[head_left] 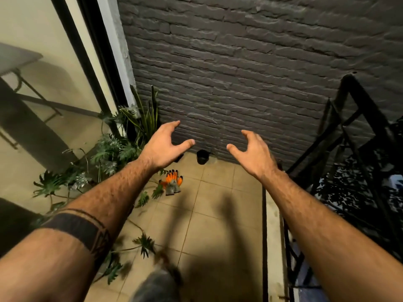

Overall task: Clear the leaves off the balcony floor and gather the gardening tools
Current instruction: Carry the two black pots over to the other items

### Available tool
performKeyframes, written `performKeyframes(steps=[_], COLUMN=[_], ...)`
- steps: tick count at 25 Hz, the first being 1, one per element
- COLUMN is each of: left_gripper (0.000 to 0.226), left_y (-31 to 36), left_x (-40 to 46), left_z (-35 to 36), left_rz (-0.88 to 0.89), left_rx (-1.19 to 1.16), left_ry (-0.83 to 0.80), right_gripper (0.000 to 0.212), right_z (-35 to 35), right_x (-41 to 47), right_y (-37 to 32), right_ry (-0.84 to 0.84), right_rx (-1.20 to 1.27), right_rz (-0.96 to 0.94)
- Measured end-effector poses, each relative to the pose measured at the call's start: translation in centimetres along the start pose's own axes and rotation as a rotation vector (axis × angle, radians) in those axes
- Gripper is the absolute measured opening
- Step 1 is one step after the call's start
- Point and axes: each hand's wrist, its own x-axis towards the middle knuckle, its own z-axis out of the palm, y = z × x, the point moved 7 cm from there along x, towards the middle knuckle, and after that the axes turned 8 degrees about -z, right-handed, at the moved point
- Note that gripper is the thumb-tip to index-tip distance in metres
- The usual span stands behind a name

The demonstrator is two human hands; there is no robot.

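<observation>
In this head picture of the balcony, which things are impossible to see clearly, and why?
- Head view: a dark object at the foot of the brick wall is mostly hidden behind the left hand.
- The small black pot is too small and dark to show any contents.
- A blurred grey-brown shape is cut off by the bottom edge.
- The orange gloves: whether one pair or more, too small to tell.
- Beyond the black railing, only darkness.

Both hands reach forward empty, fingers spread and loosely curved: left hand (164,147), right hand (253,151). Orange gloves (172,182) lie on the tiled floor (209,214) near the plants (113,153) along its left edge; a black pot (202,156) sits against the brick wall (239,73).
</observation>
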Motion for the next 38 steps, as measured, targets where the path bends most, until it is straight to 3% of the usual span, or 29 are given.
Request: performKeyframes(steps=[14,21,26,33,38], left_gripper=[0.109,0.085,0.088,0.102,0.088], left_y=[-8.5,-5.5,-5.8,-17.4,-32.3], left_x=[22.8,26.5,29.0,38.3,46.8], left_z=[6.4,14.9,20.3,30.9,41.8], left_rz=[-0.305,-0.357,-0.453,-0.491,-0.45], left_rx=[0.085,0.151,0.216,0.229,0.253], left_ry=[-0.165,-0.173,-0.192,-0.183,-0.132], right_gripper=[0.091,0.091,0.089,0.088,0.089], right_z=[9.1,11.0,14.1,29.3,47.4], right_x=[20.6,27.3,31.0,38.4,42.4], right_y=[6.1,14.1,19.8,27.9,35.7], right_ry=[-0.228,-0.36,-0.449,-0.475,-0.448], right_rx=[-0.006,0.027,0.027,0.021,0.005], right_rz=[0.165,0.065,-0.014,-0.059,-0.078])
